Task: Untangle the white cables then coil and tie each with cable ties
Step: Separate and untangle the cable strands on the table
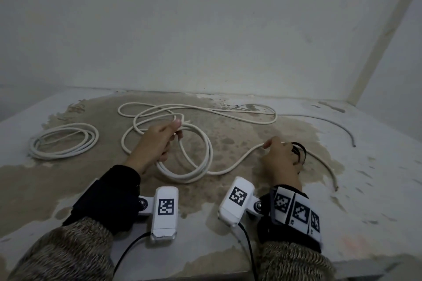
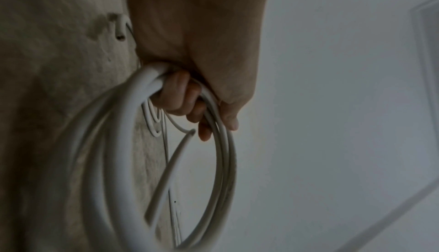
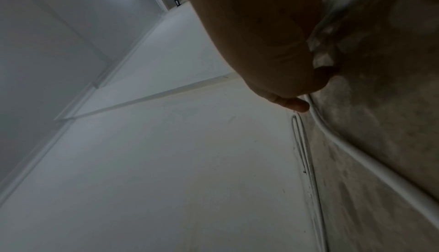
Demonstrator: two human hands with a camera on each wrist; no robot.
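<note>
Left hand (image 1: 157,141) has a bundle of white cable loops (image 1: 196,162) gathered on the stained tabletop (image 1: 228,143), and the left wrist view confirms it: fingers (image 2: 177,96) curled right through the coil (image 2: 221,162), thumb clamped over the top, one cut cable end (image 2: 190,133) poking into the ring. Over on the right, the right hand (image 1: 280,159) pinches the trailing strand of white cable (image 1: 239,162) between thumb and fingertips, low against the table, with black cable ties (image 1: 299,151) sticking out by its far side. More loose cable loops (image 1: 159,112) sprawl toward the wall. A second, finished-looking coil (image 1: 64,141) lies well apart at the left; whether it is tied cannot be told.
</note>
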